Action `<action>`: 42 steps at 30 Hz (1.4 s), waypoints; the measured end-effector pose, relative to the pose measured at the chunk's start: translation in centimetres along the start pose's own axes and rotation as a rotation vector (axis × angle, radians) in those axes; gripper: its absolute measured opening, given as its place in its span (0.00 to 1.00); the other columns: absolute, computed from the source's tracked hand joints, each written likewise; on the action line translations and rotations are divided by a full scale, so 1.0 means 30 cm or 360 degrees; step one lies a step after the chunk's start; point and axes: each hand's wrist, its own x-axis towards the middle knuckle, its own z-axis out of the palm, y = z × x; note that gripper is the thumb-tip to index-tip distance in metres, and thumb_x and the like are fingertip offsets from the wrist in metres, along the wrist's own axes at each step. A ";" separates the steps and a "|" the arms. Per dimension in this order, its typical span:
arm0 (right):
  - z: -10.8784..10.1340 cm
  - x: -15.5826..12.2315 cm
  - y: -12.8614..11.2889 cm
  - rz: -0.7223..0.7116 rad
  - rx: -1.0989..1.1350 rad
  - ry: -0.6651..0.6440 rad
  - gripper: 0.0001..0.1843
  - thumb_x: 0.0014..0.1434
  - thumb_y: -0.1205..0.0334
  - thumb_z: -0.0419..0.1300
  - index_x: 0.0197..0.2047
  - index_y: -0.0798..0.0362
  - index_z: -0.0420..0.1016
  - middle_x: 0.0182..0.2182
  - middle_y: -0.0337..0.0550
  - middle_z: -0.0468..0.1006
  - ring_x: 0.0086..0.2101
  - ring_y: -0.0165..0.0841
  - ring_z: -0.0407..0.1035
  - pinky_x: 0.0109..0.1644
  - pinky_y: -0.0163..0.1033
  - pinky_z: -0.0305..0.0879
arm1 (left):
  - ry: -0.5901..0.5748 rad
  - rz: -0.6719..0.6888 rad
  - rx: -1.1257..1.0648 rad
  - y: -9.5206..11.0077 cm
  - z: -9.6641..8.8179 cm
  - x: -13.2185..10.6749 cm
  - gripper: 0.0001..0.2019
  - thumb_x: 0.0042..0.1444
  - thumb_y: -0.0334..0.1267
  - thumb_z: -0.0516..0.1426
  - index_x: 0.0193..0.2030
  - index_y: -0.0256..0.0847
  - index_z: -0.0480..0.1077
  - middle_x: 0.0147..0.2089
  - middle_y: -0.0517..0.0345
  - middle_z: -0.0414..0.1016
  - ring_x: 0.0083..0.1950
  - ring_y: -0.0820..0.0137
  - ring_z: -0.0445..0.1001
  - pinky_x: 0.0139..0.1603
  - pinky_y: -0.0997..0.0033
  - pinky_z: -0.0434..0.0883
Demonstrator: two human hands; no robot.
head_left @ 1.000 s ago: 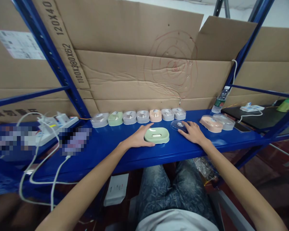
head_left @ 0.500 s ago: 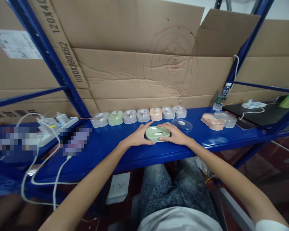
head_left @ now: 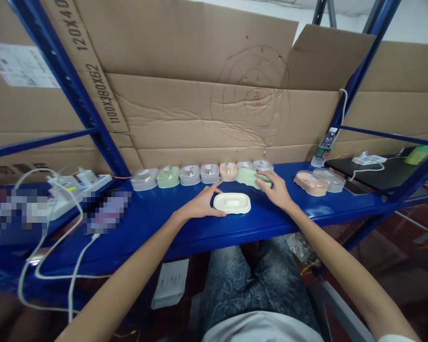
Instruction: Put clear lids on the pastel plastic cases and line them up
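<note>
A cream-white oblong tray point(head_left: 232, 203) with a raised middle lies on the blue shelf in front of me. My left hand point(head_left: 204, 202) curves round its left end, thumb at the near side and fingers at the far side. Up and to the right, my right hand point(head_left: 275, 189) grips a light green oval box cover point(head_left: 248, 177) by its right end, held tilted and apart from the tray. Behind the cover, some of the row of boxes and most of a clear lid are hidden.
Along the cardboard wall stands a row of clear-lidded boxes, among them a green one point(head_left: 168, 177) and a peach one point(head_left: 228, 172). To the right are a peach box point(head_left: 309, 183), a grey box point(head_left: 333, 181) and a water bottle point(head_left: 323, 149). Power strips and white cables point(head_left: 79, 266) lie left.
The green cover has come off the white tray, lifted up and to the right by my right hand. My left hand has stayed at the tray's left end.
</note>
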 end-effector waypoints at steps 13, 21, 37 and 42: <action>-0.133 -0.193 -0.031 -0.0175 -0.0521 -0.0547 0.30 0.69 0.38 0.59 0.63 0.49 0.75 0.58 0.56 0.74 0.56 0.52 0.72 0.62 0.59 0.70 | 0.0109 -0.0182 0.0204 -0.027 -0.030 0.005 0.56 0.44 0.63 0.71 0.75 0.41 0.59 0.62 0.43 0.73 0.66 0.41 0.66 0.66 0.43 0.65; -0.131 -0.193 -0.026 -0.0234 -0.0496 -0.0598 0.38 0.65 0.37 0.63 0.71 0.48 0.65 0.66 0.56 0.70 0.63 0.55 0.66 0.68 0.63 0.64 | 0.0077 -0.0120 0.0202 -0.041 -0.036 0.004 0.54 0.47 0.61 0.70 0.77 0.42 0.57 0.66 0.43 0.70 0.69 0.41 0.63 0.70 0.42 0.61; -0.028 -0.089 -0.105 -0.0338 -0.0037 -0.0643 0.35 0.67 0.41 0.63 0.72 0.44 0.64 0.64 0.51 0.72 0.63 0.50 0.67 0.68 0.61 0.65 | -0.0043 -0.0074 -0.0120 -0.008 0.014 0.006 0.60 0.43 0.56 0.74 0.79 0.47 0.51 0.69 0.46 0.69 0.74 0.43 0.59 0.74 0.41 0.56; 0.057 -0.060 -0.132 -0.0433 -0.0016 -0.0814 0.34 0.68 0.41 0.62 0.72 0.47 0.67 0.65 0.55 0.69 0.65 0.50 0.64 0.68 0.61 0.65 | -0.0019 -0.0081 -0.0112 -0.021 0.018 0.006 0.63 0.41 0.59 0.75 0.80 0.45 0.50 0.74 0.38 0.60 0.75 0.40 0.58 0.74 0.38 0.57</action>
